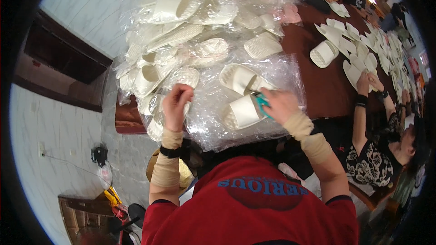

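Note:
Two white slide slippers lie side by side on a stack of clear plastic bags (206, 127). The farther slipper (237, 76) and the nearer slipper (244, 112) both have their straps facing up. My right hand (280, 104) is closed around teal-handled scissors (262, 104), whose grey blades lie over the slippers. To the left, my left hand (175, 102) has its fingers curled together above the edge of the bags, beside bagged slippers. Whatever those fingers may pinch is too small to make out.
A tall heap of bagged white slippers (175, 9) covers the table's far left. Loose white slippers (359, 59) are spread over the brown tabletop (297, 47) at right. There a person in a patterned shirt (374, 163) handles a slipper, with others farther back.

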A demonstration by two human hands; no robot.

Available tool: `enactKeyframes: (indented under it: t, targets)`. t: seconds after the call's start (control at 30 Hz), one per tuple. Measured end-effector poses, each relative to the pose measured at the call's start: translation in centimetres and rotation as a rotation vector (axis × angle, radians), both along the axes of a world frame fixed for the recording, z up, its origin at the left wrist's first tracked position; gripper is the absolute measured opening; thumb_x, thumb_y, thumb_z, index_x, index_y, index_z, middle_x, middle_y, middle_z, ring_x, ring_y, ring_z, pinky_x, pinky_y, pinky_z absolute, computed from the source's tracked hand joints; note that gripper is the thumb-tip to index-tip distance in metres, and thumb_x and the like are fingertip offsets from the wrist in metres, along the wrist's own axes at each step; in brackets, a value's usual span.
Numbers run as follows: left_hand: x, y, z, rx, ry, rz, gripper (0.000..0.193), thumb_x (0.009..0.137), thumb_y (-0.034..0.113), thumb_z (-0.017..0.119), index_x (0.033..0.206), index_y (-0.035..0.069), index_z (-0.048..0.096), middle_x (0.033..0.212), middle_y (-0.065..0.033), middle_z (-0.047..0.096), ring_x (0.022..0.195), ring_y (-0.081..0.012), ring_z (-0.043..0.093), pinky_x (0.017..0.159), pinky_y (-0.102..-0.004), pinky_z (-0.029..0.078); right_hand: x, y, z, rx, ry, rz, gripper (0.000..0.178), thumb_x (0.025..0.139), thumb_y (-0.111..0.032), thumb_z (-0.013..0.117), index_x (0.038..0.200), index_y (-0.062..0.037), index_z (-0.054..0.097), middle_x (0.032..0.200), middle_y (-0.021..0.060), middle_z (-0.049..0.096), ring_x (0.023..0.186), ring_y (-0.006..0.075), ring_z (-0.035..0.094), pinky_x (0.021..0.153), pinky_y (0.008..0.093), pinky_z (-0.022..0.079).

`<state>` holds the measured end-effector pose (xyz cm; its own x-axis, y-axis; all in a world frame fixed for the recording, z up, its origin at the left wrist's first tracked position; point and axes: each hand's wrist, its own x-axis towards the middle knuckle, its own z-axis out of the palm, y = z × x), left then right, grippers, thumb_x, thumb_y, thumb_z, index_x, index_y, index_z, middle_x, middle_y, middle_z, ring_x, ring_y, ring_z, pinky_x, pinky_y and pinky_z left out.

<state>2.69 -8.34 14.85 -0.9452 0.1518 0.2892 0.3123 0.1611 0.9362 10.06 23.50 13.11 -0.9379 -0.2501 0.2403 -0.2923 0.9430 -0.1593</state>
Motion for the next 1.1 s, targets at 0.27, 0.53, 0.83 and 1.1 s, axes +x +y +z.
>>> enactKeyframes:
  t: [0.27, 0.53, 0.83, 1.1]
  targets:
    - [11.0, -18.7, 3.3, 0.601, 0.155, 0.433, 0.007, 0.098, 0.009, 0.056, 0.098, 0.002, 0.058, 0.083, -0.0023, 0.055, 0.07, -0.0098, 0.046, 0.061, -0.0236, 0.039, 0.8, 14.8, -5.1, -0.318, -0.041, -0.525, 0.062, 0.085, -0.036, 0.07, 0.138, -0.0157, 0.047, 0.117, 0.0203, 0.064, 0.102, 0.0397, 0.063, 0.086, 0.0443, 0.05]
    - [24.3, -30.2, -11.5, 0.551, -0.02, 0.978, 0.008, 0.096, 0.011, 0.061, 0.095, 0.003, 0.061, 0.082, -0.0023, 0.058, 0.068, -0.0096, 0.051, 0.059, -0.0228, 0.04, -1.9, 25.9, -11.1, 0.155, -0.394, -0.593, 0.05, 0.085, -0.027, 0.066, 0.13, -0.0085, 0.055, 0.116, 0.0197, 0.063, 0.109, 0.0391, 0.059, 0.091, 0.0448, 0.047]
    - [29.2, -40.9, -22.1, -0.541, -0.002, 1.689, 0.029, 0.092, 0.005, 0.061, 0.121, 0.002, 0.06, 0.115, -0.0119, 0.061, 0.076, -0.0158, 0.06, 0.063, -0.0275, 0.049, -2.8, 8.0, -2.8, -0.613, 0.006, -0.231, 0.025, 0.094, -0.018, 0.058, 0.113, -0.0047, 0.066, 0.105, 0.0128, 0.07, 0.093, 0.0245, 0.068, 0.081, 0.0351, 0.052]
    - [7.5, -3.8, -4.2, -0.456, 0.334, 0.241, 0.041, 0.078, -0.011, 0.052, 0.115, 0.004, 0.063, 0.114, -0.0162, 0.061, 0.107, -0.0326, 0.059, 0.091, -0.0367, 0.048, 2.0, -5.8, -3.7, -0.528, -0.19, -0.225, 0.035, 0.082, -0.028, 0.073, 0.104, -0.0046, 0.058, 0.088, 0.013, 0.065, 0.076, 0.0304, 0.065, 0.069, 0.041, 0.051]
